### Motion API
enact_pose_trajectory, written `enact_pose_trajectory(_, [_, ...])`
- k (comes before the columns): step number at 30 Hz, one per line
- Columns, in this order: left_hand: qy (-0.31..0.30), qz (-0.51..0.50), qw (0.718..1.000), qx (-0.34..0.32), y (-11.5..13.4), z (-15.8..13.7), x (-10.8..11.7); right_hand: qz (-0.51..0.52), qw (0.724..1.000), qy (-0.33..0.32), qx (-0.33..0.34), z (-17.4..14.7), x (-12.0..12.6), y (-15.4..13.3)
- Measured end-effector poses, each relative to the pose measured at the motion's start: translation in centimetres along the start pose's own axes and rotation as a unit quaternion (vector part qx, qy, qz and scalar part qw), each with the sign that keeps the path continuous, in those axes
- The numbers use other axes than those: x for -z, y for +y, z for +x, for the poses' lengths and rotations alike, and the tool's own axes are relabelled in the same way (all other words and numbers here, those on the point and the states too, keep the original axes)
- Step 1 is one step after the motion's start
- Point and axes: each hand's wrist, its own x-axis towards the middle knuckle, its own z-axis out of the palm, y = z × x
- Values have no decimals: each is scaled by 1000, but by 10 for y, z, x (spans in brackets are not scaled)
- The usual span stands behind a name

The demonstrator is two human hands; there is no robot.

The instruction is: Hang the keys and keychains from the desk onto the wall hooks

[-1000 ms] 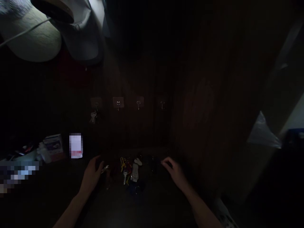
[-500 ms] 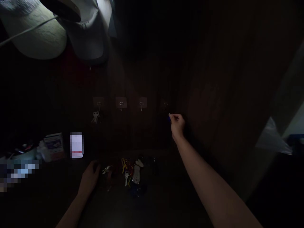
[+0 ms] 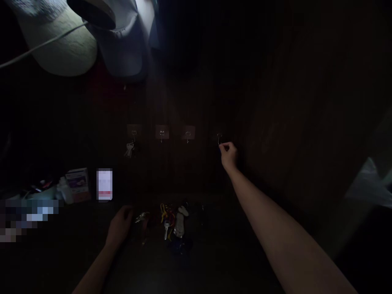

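Note:
My right hand (image 3: 229, 156) is raised to the wall at the rightmost hook (image 3: 219, 136). Thumb and forefinger pinch a small blue item (image 3: 219, 150) just under the hook's tip; most of it is hidden and its kind is unclear. Below, my left hand (image 3: 120, 222) rests on the dark surface, fingers loosely bent and thumb apart, with nothing seen in it. Beside it lies a bunch of keys (image 3: 142, 217). Farther right are a key (image 3: 166, 230) with yellow and red cords, a grey fob-like piece (image 3: 179, 225) and a dark blue item (image 3: 180, 246).
A set of keys (image 3: 130, 149) hangs from the leftmost hook (image 3: 134, 132). Two middle hooks (image 3: 162, 133) are fixed between. Caps (image 3: 122, 53) hang at upper left with a pale cord (image 3: 45, 42). A box (image 3: 78, 185), a white bottle (image 3: 65, 191) and a blurred white package (image 3: 104, 183) stand left.
My right hand has moved slightly up, bringing the blue item close under the rightmost hook's tip. The view has shifted a little; my left hand stays on the surface.

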Motion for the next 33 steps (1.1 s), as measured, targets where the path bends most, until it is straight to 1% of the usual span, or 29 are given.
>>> enact_pose_trajectory(10, [3, -4, 1000, 3, 1, 0, -1, -19, 1000, 15, -9, -10, -2, 9])
enact_pose_trajectory(18, [-1, 8, 1000, -3, 0, -1, 0, 31, 999, 0, -39, -23, -1, 20])
enact_pose_trajectory(23, [5, 17, 1000, -11, 2, -1, 0, 24, 998, -15, -49, -38, 6, 29])
enact_pose_trajectory(27, [4, 21, 1000, 1, 4, -2, 1, 17, 998, -31, -61, -53, 14, 39])
enact_pose_trajectory(33, [-1, 27, 1000, 1, 5, -2, 1, 8, 995, -62, -83, -79, 23, 55])
